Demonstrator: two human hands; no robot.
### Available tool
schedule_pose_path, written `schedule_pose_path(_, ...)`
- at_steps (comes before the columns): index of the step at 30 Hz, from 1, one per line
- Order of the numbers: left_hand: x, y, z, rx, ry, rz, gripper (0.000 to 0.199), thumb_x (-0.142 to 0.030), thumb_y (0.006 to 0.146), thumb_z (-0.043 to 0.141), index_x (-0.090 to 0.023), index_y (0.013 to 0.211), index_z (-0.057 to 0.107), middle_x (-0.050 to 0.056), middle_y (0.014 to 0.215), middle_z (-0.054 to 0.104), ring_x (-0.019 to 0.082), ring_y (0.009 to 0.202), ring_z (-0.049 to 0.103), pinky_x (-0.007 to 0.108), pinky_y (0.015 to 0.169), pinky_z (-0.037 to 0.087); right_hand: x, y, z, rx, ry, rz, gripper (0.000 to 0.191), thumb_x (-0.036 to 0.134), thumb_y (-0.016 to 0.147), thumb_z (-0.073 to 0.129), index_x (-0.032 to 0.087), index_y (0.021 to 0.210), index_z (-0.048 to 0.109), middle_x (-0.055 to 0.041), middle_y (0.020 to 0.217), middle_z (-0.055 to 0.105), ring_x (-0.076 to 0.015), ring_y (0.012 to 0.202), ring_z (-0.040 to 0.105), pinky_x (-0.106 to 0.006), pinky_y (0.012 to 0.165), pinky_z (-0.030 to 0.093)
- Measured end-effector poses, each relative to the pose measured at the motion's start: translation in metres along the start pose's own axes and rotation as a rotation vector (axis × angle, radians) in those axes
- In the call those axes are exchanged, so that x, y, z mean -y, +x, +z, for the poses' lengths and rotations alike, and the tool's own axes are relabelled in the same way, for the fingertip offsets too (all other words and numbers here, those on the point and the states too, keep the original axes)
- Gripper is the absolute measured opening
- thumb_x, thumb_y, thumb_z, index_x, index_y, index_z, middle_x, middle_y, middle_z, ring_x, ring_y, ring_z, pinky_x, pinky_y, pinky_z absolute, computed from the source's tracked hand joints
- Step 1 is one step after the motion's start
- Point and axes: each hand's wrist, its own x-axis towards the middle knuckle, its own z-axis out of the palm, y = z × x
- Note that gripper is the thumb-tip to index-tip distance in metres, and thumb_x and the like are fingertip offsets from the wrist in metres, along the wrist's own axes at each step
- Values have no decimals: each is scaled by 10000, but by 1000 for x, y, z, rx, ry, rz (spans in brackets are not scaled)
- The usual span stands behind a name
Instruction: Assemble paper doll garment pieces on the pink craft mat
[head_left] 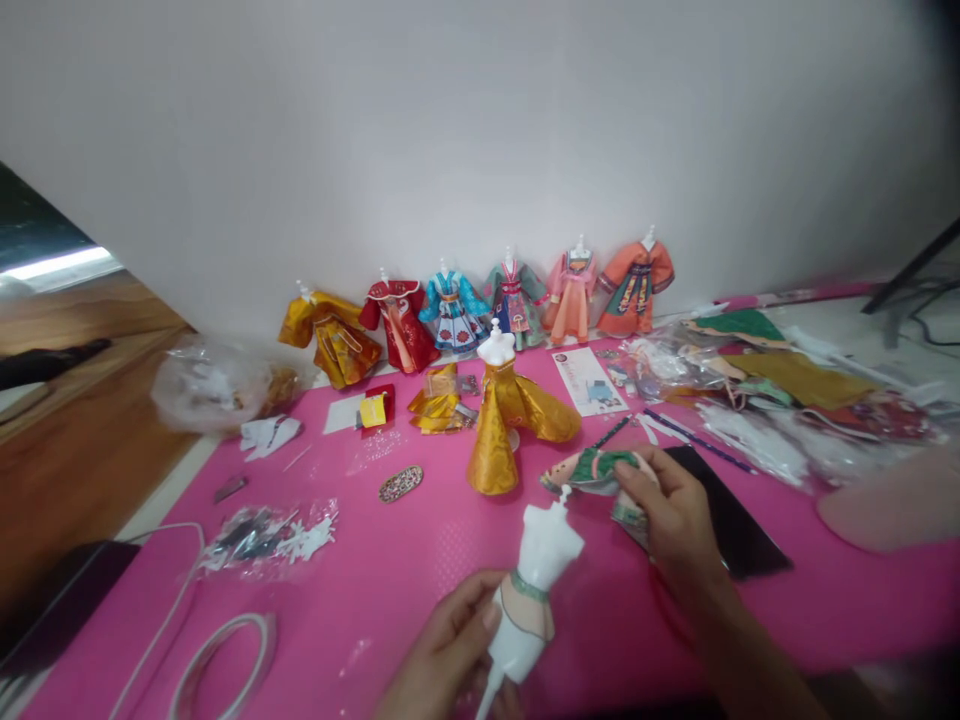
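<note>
My left hand [459, 640] is closed around the lower part of a small white doll mannequin [546, 545]. The mannequin tilts to the right, with a pale cloth piece [523, 606] and a green band wrapped about its waist. To the right, my right hand [671, 505] pinches a small green and pink doll garment [600, 468] just above the mat. Part of that garment is hidden by my fingers. Just beyond my hands stands another mannequin [496, 348] wearing a golden skirt [495, 440].
Several dressed mannequins [454, 305] lean along the wall. Bagged fabric pieces [795, 385] are heaped at the right. A black sheet [727, 515] lies beside my right hand. A tape roll [266, 640], a plastic packet [270, 535] and an oval patterned piece [401, 484] lie on the pink mat [360, 590].
</note>
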Motion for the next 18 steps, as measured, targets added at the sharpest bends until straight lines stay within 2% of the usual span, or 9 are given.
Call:
schedule_pose_path(4, -11, -3, 4, -65, 87, 58, 445, -542, 850, 679, -189, 1113, 618, 31, 857, 669, 161, 614, 673, 321, 639, 554, -10, -4, -3, 8, 43, 38, 197, 340, 742, 731, 206, 859, 647, -10, 755, 678, -160, 629, 600, -234, 533, 453)
schedule_pose_path(6, -15, -2, 5, -90, 123, 100, 469, -561, 834, 690, -178, 1094, 610, 28, 832, 670, 160, 629, 665, 325, 649, 550, -17, -11, -2, 57, 65, 76, 234, 304, 716, 754, 217, 864, 595, -1, 786, 692, -163, 659, 640, -233, 562, 484)
schedule_pose_path(8, -17, -1, 7, -112, 152, 135, 457, -551, 836, 693, -180, 1085, 595, 30, 842, 676, 142, 641, 640, 300, 641, 532, -25, -23, 0, 143, 114, 178, 276, 329, 746, 731, 236, 931, 548, 17, 756, 690, -164, 563, 642, -254, 513, 489)
schedule_pose_path(11, -17, 1, 14, -155, 208, 220, 404, -495, 830, 719, -187, 1059, 593, 48, 934, 681, 144, 738, 612, 260, 639, 496, -29, -43, 4, 311, 82, 301, 280, 391, 825, 649, 234, 1025, 531, 46, 614, 642, -165, 408, 578, -267, 423, 445)
schedule_pose_path(13, -17, 1, 20, -206, 273, 287, 340, -444, 835, 719, -194, 1034, 601, 46, 970, 678, 147, 784, 596, 244, 645, 472, -24, -55, 9, 407, 15, 275, 243, 392, 841, 634, 220, 993, 555, 44, 555, 623, -177, 447, 602, -274, 459, 465)
schedule_pose_path(15, -17, 0, 25, -253, 389, 314, 290, -373, 835, 719, -209, 1047, 608, 24, 933, 673, 146, 783, 595, 243, 666, 461, -17, -65, 14, 477, -15, 239, 199, 377, 827, 661, 216, 911, 581, 25, 577, 646, -183, 521, 638, -278, 520, 495)
schedule_pose_path(18, -18, -2, 30, -341, 626, 378, 344, -255, 811, 734, -260, 1129, 604, -10, 919, 660, 147, 794, 605, 256, 725, 483, -13, -75, 20, 494, 19, 271, 228, 370, 772, 733, 212, 873, 604, 3, 657, 674, -197, 567, 659, -300, 569, 533)
